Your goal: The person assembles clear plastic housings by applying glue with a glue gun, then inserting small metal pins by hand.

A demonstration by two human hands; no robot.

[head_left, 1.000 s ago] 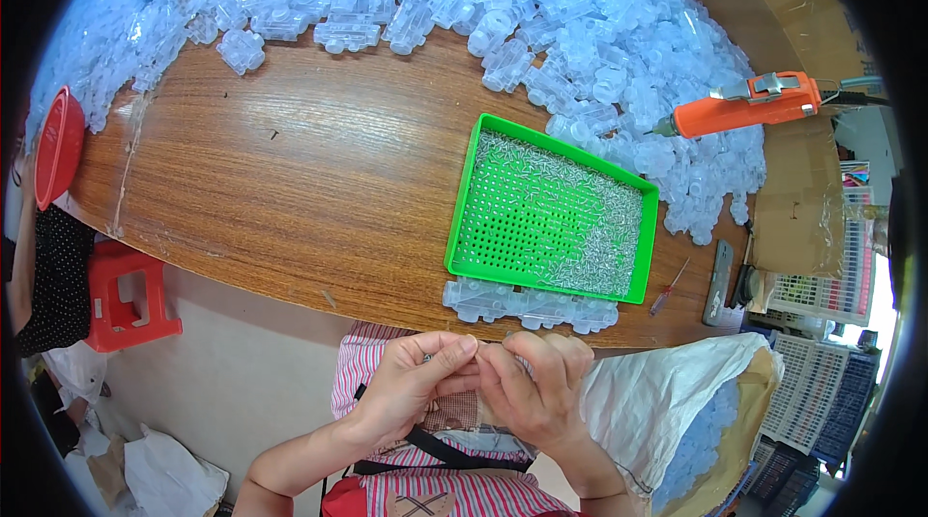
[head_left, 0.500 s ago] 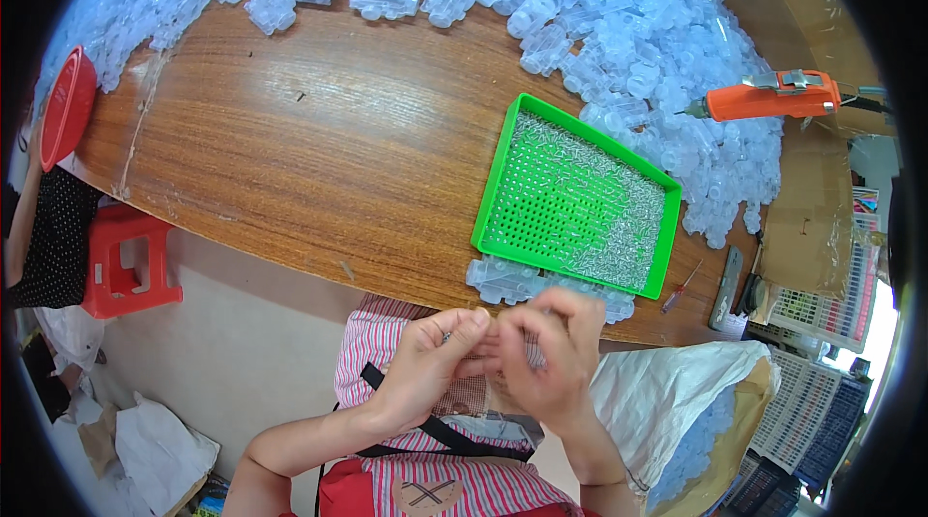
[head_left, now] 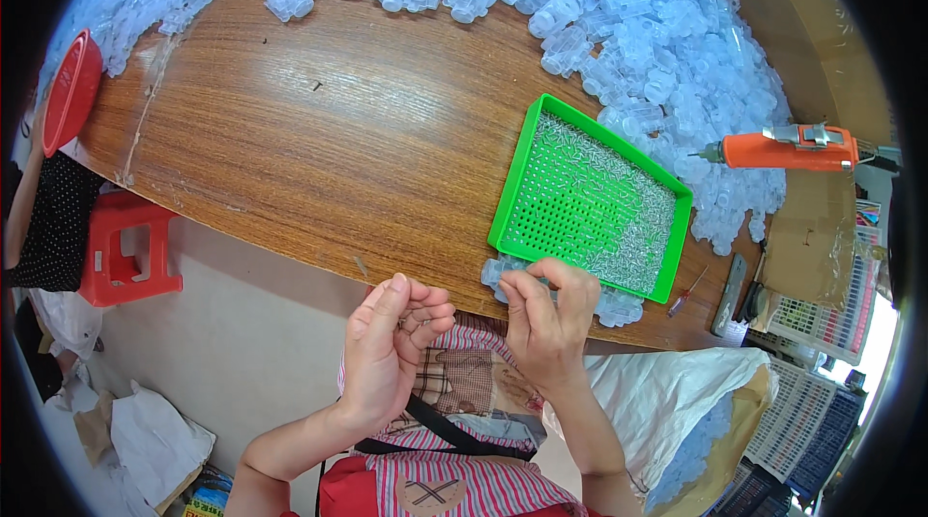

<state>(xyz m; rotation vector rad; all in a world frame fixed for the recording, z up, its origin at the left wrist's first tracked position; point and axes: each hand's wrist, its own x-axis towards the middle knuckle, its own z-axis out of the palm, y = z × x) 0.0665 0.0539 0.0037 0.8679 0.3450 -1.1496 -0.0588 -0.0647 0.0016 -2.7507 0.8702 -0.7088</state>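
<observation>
My left hand (head_left: 387, 348) is off the table's near edge, palm turned inward, fingers curled and thumb raised along them. Whatever lies in its palm is too small to make out. To the right, my right hand (head_left: 553, 329) is at the near side of the green tray (head_left: 522, 176), thumb and forefinger pinched; anything between the tips is hidden. Small silvery screws (head_left: 646, 239) lie in the tray, heaped toward its right side over a grid of holes. Clear plastic parts (head_left: 619, 308) are lined up along the tray's near side, partly covered by my right hand.
A big heap of clear plastic parts (head_left: 638, 43) spans the table's far and right sides. An orange electric screwdriver (head_left: 791, 148) hangs at right. A small screwdriver (head_left: 682, 299) lies beside the tray. Another person's arm and a red basin (head_left: 73, 92) are at left, above a red stool (head_left: 126, 246).
My hands were close together and have come apart. The left has moved left; the right has moved up to the parts beside the tray. The whole view has shifted slightly.
</observation>
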